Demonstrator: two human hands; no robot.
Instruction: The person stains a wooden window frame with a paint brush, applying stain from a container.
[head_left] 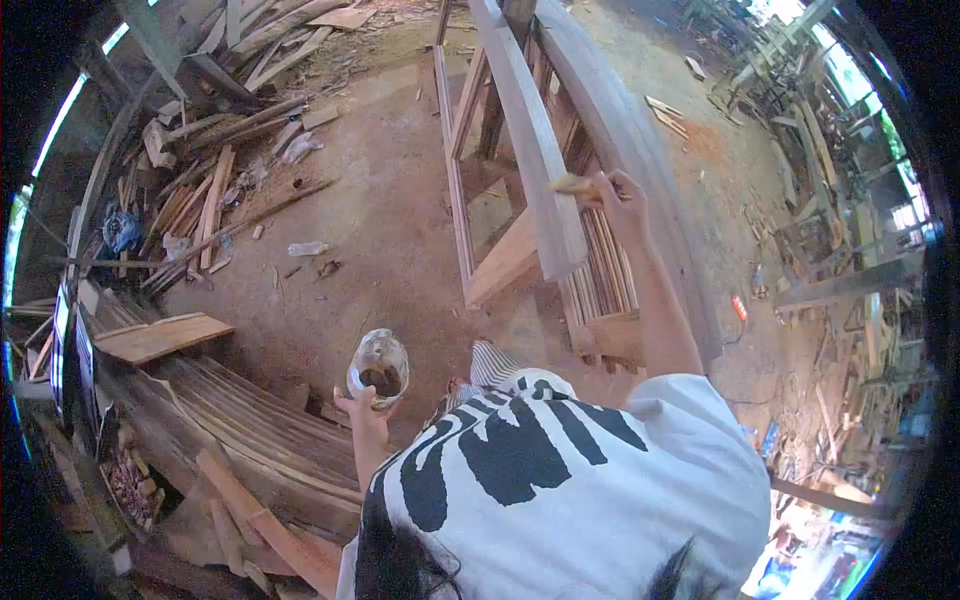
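My left hand (368, 405) is closed round the lower side of a clear plastic container (379, 362) with dark brown contents at its bottom. My right hand (622, 200) grips a brush (572, 185), its pale tip at the right edge of a long greyish wooden beam (545, 190). The beam runs away from me and its near end hangs over a wooden frame (503, 262). To the right of the beam lies a wide, curved grey board (665, 215), partly behind my right forearm.
Stacked long boards (270, 410) lie at the lower left, with a short plank (165, 338) on them. Scrap wood (210, 205) covers the left side. A plastic bottle (307, 248) lies on the dirt floor. An orange-red object (739, 307) is on the right.
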